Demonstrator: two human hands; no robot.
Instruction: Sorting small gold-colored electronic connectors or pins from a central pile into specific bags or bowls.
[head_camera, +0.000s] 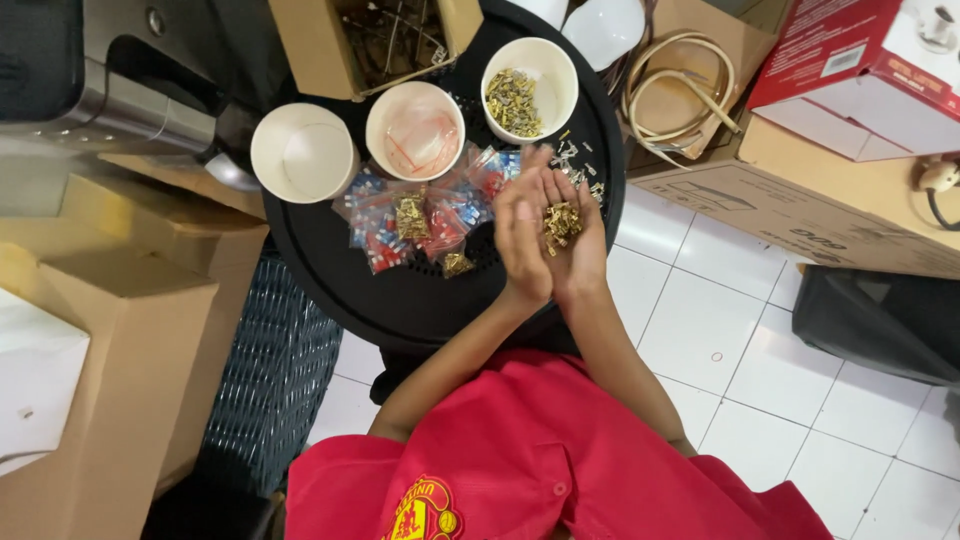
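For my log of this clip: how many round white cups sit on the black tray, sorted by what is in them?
Cup of small brass parts: 1
Cup of clear plastic bags: 1
Empty cup: 1
Total: 3 cups on the black tray

This looks like an improvised home workshop or small stockroom: cardboard boxes crowd the left and upper right of the frame, a round black worktop carries paper cups and bagged small parts, over white floor tiles.
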